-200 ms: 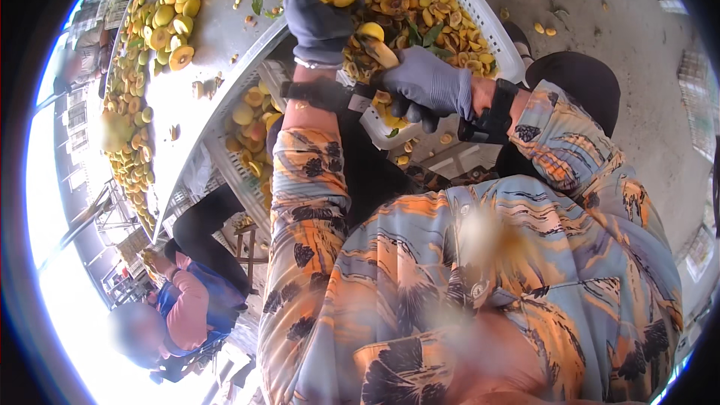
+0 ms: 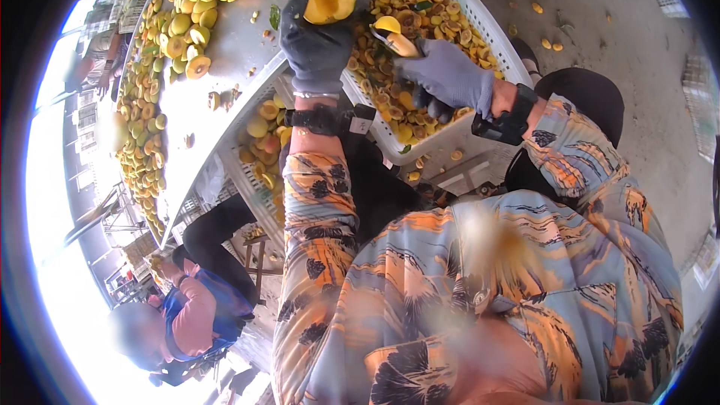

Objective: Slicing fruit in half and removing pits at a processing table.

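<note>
In my left hand [image 2: 321, 49], which wears a dark grey glove, is a yellow peach half [image 2: 330, 1]. Its hollowed cut face is turned up, and my fingers close round it from behind and below. My right hand [image 2: 448, 75], in a lighter grey glove, grips a pitting tool by its wooden handle [image 2: 403, 46]. On the tool's tip sits a rounded yellow piece of fruit [image 2: 387, 24], a short gap away from the peach half. Both hands are over the near side of a white crate [image 2: 517, 67] filled with brownish-yellow pit pieces [image 2: 450, 15].
To the left, a metal table [image 2: 244, 26] carries a heap of peach halves [image 2: 180, 26]. Under its edge stands a crate of whole yellow peaches [image 2: 259, 126]. A seated co-worker [image 2: 196, 307] is at lower left. Fruit scraps [image 2: 537, 8] lie on the floor at right.
The whole view has shifted slightly right and down. My hands have drawn a little apart, the left one with the peach half moving left, away from the tool's tip. Both grips are the same.
</note>
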### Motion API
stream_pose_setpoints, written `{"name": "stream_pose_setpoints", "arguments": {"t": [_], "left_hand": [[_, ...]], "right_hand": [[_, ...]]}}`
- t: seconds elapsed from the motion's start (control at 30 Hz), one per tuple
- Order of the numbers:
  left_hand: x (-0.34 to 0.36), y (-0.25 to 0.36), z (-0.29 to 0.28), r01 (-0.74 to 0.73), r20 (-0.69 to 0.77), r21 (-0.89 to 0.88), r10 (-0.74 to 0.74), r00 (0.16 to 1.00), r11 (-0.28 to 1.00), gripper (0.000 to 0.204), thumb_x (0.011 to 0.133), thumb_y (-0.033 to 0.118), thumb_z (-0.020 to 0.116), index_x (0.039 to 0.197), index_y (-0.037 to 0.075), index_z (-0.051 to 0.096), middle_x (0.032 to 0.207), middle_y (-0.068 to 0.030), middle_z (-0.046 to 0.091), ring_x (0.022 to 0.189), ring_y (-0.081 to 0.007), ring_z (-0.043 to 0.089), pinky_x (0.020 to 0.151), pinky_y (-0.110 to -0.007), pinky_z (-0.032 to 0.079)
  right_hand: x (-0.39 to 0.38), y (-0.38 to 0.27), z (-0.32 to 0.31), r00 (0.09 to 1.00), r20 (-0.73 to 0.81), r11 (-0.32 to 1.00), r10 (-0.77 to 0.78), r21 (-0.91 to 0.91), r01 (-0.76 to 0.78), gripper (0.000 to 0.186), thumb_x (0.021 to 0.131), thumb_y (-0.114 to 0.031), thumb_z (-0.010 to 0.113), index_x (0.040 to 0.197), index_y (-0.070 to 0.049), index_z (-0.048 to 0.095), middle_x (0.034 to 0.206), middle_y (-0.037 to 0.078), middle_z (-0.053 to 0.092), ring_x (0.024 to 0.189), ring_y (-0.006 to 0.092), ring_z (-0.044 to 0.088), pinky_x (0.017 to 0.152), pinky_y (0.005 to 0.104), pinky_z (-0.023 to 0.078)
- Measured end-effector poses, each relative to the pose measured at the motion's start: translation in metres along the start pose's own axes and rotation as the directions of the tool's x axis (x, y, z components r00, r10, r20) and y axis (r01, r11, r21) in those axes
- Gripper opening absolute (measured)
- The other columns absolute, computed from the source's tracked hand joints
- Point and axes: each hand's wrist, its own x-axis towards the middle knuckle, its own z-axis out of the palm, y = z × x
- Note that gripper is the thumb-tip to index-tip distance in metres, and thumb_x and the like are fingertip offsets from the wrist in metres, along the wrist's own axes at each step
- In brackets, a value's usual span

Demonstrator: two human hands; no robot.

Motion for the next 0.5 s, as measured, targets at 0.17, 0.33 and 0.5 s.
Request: {"name": "stream_pose_setpoints", "arguments": {"t": [0.17, 0.33, 0.5], "left_hand": [[-0.001, 0.015, 0.004, 0.095, -0.082, -0.174, -0.11, 0.991, 0.98, 0.053, 0.095, 0.029, 0.052, 0.134, -0.005, 0.046, 0.129, -0.0245, 0.055, 0.12, -0.0394, 0.052, 0.105, -0.052, 0.04], [-0.013, 0.014, 0.011, -0.027, -0.001, 0.58, 0.033, 0.999, 0.814, 0.029, 0.086, 0.005, 0.066, 0.112, -0.002, 0.059, 0.108, -0.0105, 0.064, 0.101, -0.025, 0.062, 0.088, -0.035, 0.051], [-0.027, -0.006, -0.011, -0.265, 0.257, 0.963, 0.146, 0.955, 0.039, 0.035, 0.071, 0.01, 0.082, 0.101, 0.003, 0.066, 0.102, -0.0096, 0.069, 0.09, -0.0255, 0.066, 0.08, -0.035, 0.053]], "right_hand": [[0.023, 0.004, -0.009, 0.997, -0.043, 0.802, -0.064, -0.596, 0.025, 0.03, 0.095, -0.025, 0.054, 0.097, 0.003, 0.067, 0.071, 0.011, 0.071, 0.056, 0.0216, 0.069, 0.057, 0.0336, 0.055], [0.032, 0.009, -0.014, 0.947, -0.184, 0.758, -0.262, -0.647, 0.084, 0.022, 0.091, -0.018, 0.056, 0.1, 0.0, 0.062, 0.068, 0.012, 0.07, 0.054, 0.0207, 0.069, 0.056, 0.0351, 0.054], [0.005, -0.003, -0.006, 0.96, -0.188, 0.89, -0.209, -0.443, 0.107, 0.022, 0.087, -0.018, 0.056, 0.098, 0.0, 0.063, 0.074, 0.017, 0.07, 0.066, 0.0311, 0.071, 0.064, 0.0416, 0.055]]}}
